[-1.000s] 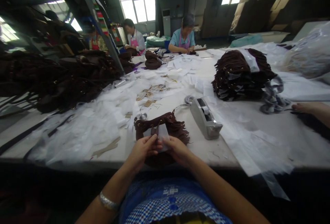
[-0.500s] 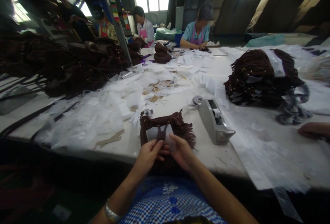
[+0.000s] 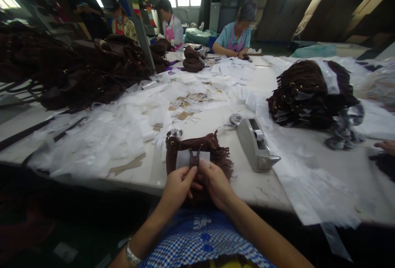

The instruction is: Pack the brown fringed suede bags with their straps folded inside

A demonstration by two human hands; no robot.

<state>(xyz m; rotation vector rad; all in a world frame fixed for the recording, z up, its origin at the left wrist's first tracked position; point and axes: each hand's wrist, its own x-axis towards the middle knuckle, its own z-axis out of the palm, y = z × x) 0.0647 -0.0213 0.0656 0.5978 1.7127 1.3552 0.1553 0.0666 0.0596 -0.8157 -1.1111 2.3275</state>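
A dark brown fringed bag (image 3: 173,153) lies at the table's front edge, right before me. Two cords run from its eyelets down to a small brown leather tab (image 3: 194,160). Behind the tab a whitish sheet (image 3: 182,159) shows on both sides. My left hand (image 3: 178,185) is closed, thumb and fingers pinching the tab's lower end. My right hand (image 3: 218,183) is also closed, its thumb pressing the sheet close to the tab's right side. The fingertips underneath are partly hidden.
A grey tape dispenser (image 3: 254,146) stands right of the bag. Clear plastic wrappings (image 3: 101,140) cover the left side. Fringed brown bags (image 3: 304,91) are stacked at the right, more bags (image 3: 92,75) heaped at left. A co-worker's hand (image 3: 385,146) is at the right edge; other people work across the table.
My right thumb has shifted left, nearer the tab, and the sheet now lies straighter behind it. The co-worker's hand at the right has moved up and outward.
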